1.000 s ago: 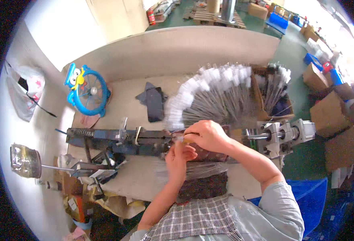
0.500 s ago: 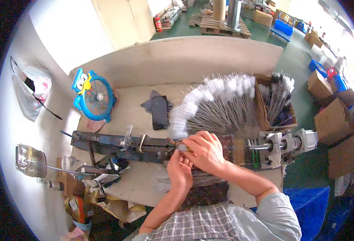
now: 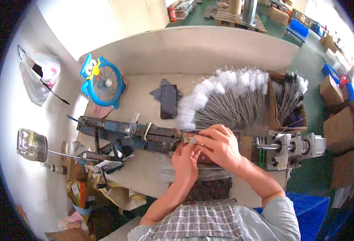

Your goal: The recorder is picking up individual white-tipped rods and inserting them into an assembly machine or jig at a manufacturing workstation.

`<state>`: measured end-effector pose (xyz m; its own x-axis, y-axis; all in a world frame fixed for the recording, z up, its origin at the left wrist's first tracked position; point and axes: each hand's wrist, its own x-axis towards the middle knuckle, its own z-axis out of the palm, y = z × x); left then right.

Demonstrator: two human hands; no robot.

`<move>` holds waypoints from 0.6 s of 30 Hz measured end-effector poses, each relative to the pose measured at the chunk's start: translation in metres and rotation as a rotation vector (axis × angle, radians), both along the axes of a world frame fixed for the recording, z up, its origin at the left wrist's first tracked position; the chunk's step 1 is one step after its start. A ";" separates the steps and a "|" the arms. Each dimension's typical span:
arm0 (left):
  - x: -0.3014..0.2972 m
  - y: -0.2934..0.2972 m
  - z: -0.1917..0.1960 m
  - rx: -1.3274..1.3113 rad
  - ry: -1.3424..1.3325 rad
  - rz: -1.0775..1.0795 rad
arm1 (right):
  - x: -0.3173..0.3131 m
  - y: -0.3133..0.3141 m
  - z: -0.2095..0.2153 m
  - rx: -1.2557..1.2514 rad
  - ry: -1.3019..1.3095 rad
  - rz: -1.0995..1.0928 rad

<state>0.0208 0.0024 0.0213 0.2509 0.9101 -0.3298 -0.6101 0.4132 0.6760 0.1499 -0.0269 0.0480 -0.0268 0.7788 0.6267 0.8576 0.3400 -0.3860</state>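
Observation:
Both hands meet at the right end of a long dark metal bar fixture [image 3: 145, 134]. A small pale, yellowish cylindrical piece [image 3: 189, 139] sits there. Fingertips of my right hand [image 3: 223, 148] are closed on its right side. From below, my left hand [image 3: 186, 160] has its fingers curled and pinched just under the piece; what lies in them is hidden. Behind the hands stands a fan-shaped heap of thin wire brushes [image 3: 233, 96] with white tufted tips. To the right, a motor-driven shaft unit [image 3: 283, 148] lines up with the bar.
A cardboard box [image 3: 274, 104] of dark and white brushes stands at the back right. A phone [image 3: 169, 102] and a blue cartoon fan [image 3: 104, 86] are on the table. More wires [image 3: 169, 170] lie at the near edge. A jar on a rod [image 3: 31, 144] juts out at left.
The whole view has shifted, so the scene sits further right. Both hands remain at the bar's end, with the right fingers slightly repositioned around the small piece.

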 end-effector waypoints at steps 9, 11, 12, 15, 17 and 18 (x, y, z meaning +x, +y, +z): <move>-0.008 0.000 -0.018 -0.143 -0.168 0.015 | -0.010 0.006 0.001 -0.063 -0.013 0.023; -0.010 -0.001 -0.020 -0.137 -0.172 0.002 | -0.021 0.005 0.006 -0.058 0.020 -0.016; -0.011 -0.001 -0.020 -0.131 -0.164 -0.014 | -0.026 0.005 0.008 -0.052 0.063 -0.058; -0.010 0.000 -0.014 -0.136 -0.118 0.004 | -0.029 0.006 0.003 -0.053 -0.011 -0.136; -0.009 -0.001 -0.011 -0.109 -0.127 -0.010 | -0.025 0.004 0.002 -0.033 -0.009 -0.154; -0.009 -0.004 -0.011 -0.096 -0.126 -0.026 | -0.023 0.001 0.002 -0.015 -0.012 -0.137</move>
<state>0.0120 -0.0012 0.0105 0.3192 0.8686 -0.3789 -0.6760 0.4889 0.5514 0.1271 -0.0263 0.0497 0.0734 0.7852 0.6149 0.9002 0.2132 -0.3797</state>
